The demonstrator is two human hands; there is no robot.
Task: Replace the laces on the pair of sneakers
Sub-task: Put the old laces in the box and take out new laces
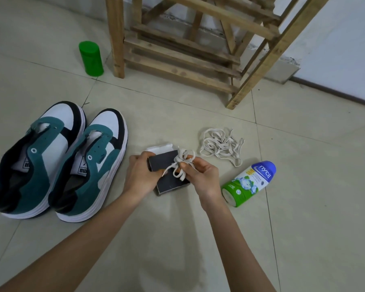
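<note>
While hands point(142, 175) hold box point(162, 163), lace point(182, 159) loops

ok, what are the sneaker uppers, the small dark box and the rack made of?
Sneakers: teal panels look suede, matte and napped. Box: likely cardboard, matte dark sleeve, white folded flap. Rack: bare wood, visible grain, unvarnished.

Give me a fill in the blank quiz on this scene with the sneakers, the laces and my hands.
1. The teal, white and black sneakers have ____ laces in their eyelets.
2. The left hand grips the small dark cardboard box; the right hand pinches the bundled cream laces; a loose cream lace pile lies on the tiled ____.
3. The white and green bottle with the blue cap lies on its ____.
Missing words: no; floor; side.
</note>
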